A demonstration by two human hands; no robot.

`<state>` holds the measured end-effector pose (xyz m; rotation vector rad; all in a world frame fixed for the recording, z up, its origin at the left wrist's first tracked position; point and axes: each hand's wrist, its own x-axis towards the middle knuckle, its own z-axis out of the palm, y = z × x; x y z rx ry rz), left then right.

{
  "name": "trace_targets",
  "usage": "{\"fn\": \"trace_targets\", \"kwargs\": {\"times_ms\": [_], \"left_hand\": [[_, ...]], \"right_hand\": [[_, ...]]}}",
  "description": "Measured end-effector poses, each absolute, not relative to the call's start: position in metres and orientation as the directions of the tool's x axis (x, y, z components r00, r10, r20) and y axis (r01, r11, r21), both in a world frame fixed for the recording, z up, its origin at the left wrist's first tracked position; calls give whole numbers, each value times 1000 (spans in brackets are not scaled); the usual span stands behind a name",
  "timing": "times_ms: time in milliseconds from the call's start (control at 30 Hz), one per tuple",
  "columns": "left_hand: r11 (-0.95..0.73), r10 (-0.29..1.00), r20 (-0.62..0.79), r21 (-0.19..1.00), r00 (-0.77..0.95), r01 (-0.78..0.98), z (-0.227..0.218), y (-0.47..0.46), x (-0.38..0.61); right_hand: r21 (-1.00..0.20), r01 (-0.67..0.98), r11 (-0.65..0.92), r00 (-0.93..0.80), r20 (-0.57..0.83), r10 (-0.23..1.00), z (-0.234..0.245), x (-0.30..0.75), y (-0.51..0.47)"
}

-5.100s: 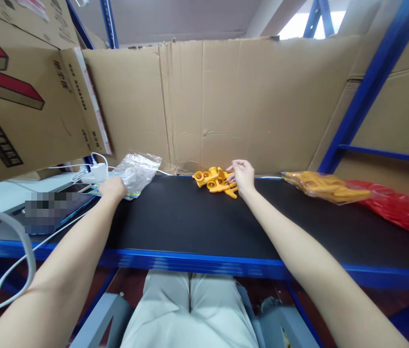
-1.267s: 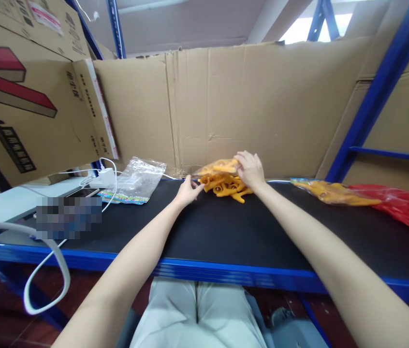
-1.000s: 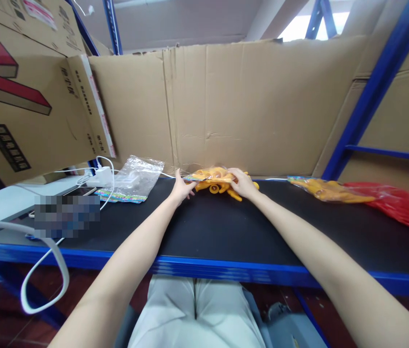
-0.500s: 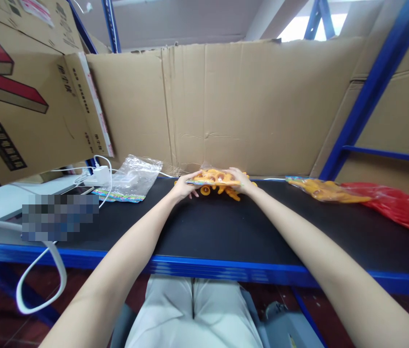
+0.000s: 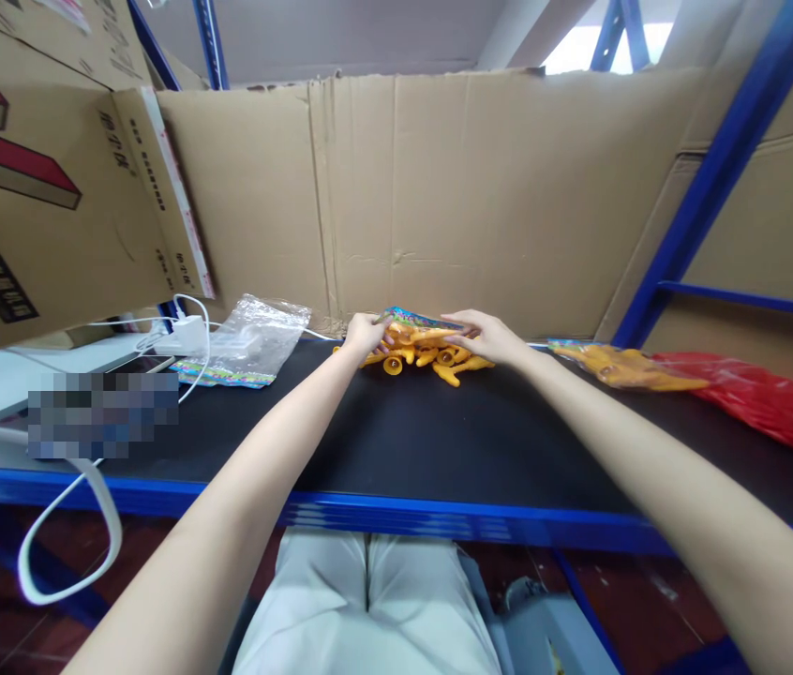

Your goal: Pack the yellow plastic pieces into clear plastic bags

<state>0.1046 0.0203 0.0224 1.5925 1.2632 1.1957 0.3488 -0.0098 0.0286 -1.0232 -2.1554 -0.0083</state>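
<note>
Between my hands is a clear plastic bag (image 5: 419, 328) with a colourful printed edge and orange pieces in it. My left hand (image 5: 366, 335) grips its left end, fingers closed round it. At the right end my right hand (image 5: 485, 336) holds the bag between thumb and fingers. Loose orange plastic pieces (image 5: 448, 372), some with round cup-like ends, lie in a pile on the black tabletop (image 5: 396, 441) just below the bag. The bag hides part of the pile, and the exact kind of the pieces cannot be made out.
A flat clear bag (image 5: 256, 337) lies at the left by a white charger (image 5: 187, 333) and cables. To the right are a filled bag of orange pieces (image 5: 614, 364) and a red plastic bag (image 5: 748, 398). A cardboard wall (image 5: 467, 206) stands behind the table.
The bag has turned: its printed edge was toward me and is now at the far, upper side. Both hands have shifted their grip, and more of the loose orange pile shows.
</note>
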Motion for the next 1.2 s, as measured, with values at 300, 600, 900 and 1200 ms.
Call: {"fn": "trace_targets", "kwargs": {"times_ms": [300,600,900,1200], "left_hand": [[-21,991,16,999,135,37,46,6,111],[-19,992,29,996,124,-82,61,15,111],[-221,971,222,975,91,-23,75,13,110],[-430,902,431,901,-11,50,107,8,98]], "right_hand": [[-594,575,563,-91,638,765,38,331,-21],[-939,55,339,259,341,904,70,294,-13],[-897,47,439,418,417,807,90,275,-12],[-780,153,607,303,622,722,119,282,-10]]}}
